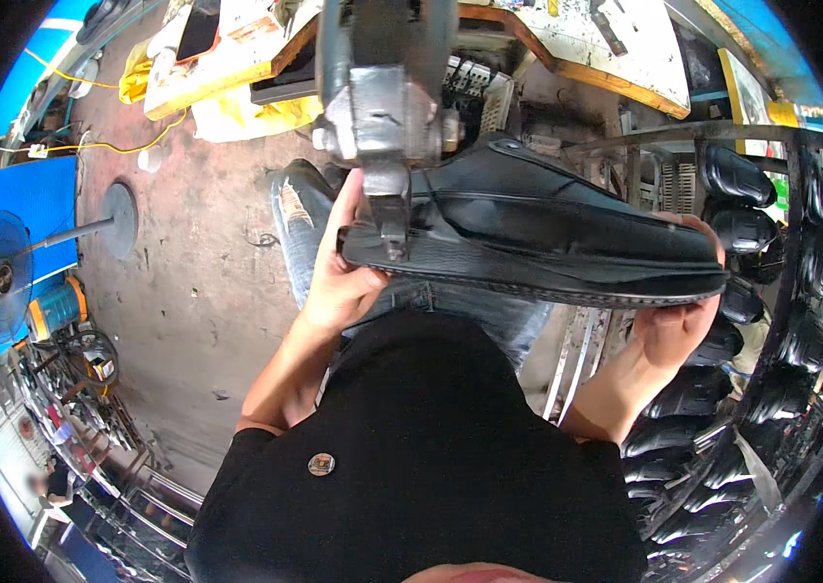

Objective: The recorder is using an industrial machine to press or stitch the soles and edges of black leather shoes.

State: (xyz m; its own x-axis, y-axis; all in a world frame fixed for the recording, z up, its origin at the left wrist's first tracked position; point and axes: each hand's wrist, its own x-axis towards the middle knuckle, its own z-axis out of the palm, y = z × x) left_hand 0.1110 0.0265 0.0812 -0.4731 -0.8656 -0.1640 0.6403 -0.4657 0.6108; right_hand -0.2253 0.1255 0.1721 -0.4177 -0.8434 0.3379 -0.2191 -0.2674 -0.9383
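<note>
A black shoe [547, 243] lies sideways in front of me, its ridged sole edge facing my body. My left hand [338, 287] is closed around the shoe's left end, with one finger pointing up beside the machine and the thumb by the sole. My right hand [678, 325] grips the right end from below and behind, fingers curled over it. A grey metal machine head [387, 117] comes down from above. Its narrow metal foot [392, 228] meets the shoe close to my left hand; whether a needle is there I cannot make out.
Racks of black shoes [741, 233] stand close on my right. Worktables [620, 63] lie beyond the machine, with a yellow cloth or bag [246, 117] hanging at the left one. On the left are a standing fan [3, 277] and a yellow cable [130, 146] across the floor.
</note>
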